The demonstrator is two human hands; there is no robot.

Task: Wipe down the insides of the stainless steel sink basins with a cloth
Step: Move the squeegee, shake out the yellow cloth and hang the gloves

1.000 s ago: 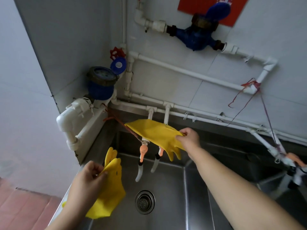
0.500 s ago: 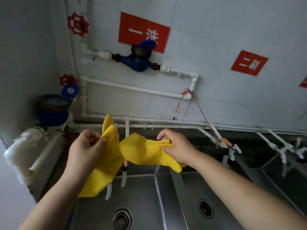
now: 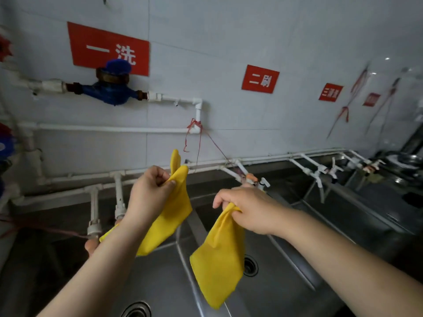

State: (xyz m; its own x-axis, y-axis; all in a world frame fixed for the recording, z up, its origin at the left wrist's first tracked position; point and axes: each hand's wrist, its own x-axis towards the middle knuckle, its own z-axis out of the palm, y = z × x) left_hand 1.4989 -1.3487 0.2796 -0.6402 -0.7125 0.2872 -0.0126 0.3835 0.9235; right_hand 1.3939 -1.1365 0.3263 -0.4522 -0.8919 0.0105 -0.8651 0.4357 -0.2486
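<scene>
Two yellow rubber gloves hang over the stainless steel sink. My left hand (image 3: pixel 150 193) pinches one yellow glove (image 3: pixel 170 216) near its fingers, which stick up above my grip; the cuff hangs down over the left basin (image 3: pixel 158 282). My right hand (image 3: pixel 246 208) grips the second yellow glove (image 3: pixel 217 264) by its finger end, and its cuff dangles over the divider and the middle basin (image 3: pixel 281 277). That basin's drain (image 3: pixel 250 266) shows beside the glove. No cloth is visible.
White pipes (image 3: pixel 114 128) and a blue water meter (image 3: pixel 109 88) run along the tiled wall, with red signs (image 3: pixel 108 49) above. Taps (image 3: pixel 93 225) hang over the left basin, more taps (image 3: pixel 256 180) further right. Further basins extend to the right.
The view has swung to the right along the sinks. My hands have drawn apart, and the right glove has dropped from level to hanging straight down.
</scene>
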